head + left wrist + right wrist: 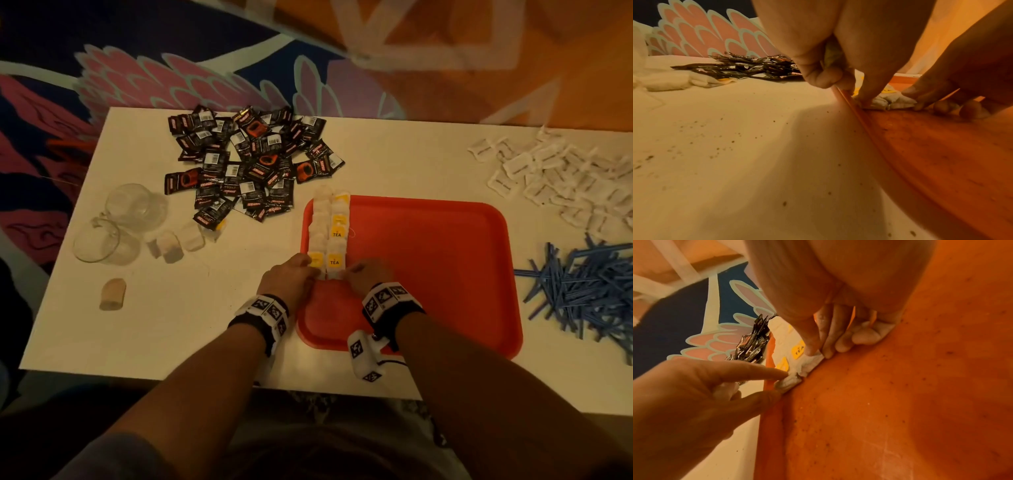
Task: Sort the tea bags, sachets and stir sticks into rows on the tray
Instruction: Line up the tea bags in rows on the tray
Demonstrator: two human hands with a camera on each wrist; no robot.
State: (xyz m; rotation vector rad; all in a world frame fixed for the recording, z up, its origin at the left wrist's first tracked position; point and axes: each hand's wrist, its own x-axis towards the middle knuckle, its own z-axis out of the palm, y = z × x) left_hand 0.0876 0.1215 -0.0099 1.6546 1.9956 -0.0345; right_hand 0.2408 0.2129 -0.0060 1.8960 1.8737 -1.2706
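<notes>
A red tray [428, 257] lies on the white table with two rows of tea bags [337, 233] with yellow tags along its left edge. Both hands meet at the near end of these rows. My left hand [317, 274] pinches the nearest bag of the left row [789, 381] between index finger and thumb, right at the tray rim [851, 104]. My right hand [818, 353] pinches the nearest bag of the right row [812, 361] between thumb and forefinger. Its other fingers are curled on the tray, with something white tucked under them.
A heap of black sachets [246, 164] lies at the back left, white sachets [561, 178] at the back right, blue stir sticks [589, 294] at the right. Two glass cups [120, 222] and loose tea bags [178, 245] sit left of the tray.
</notes>
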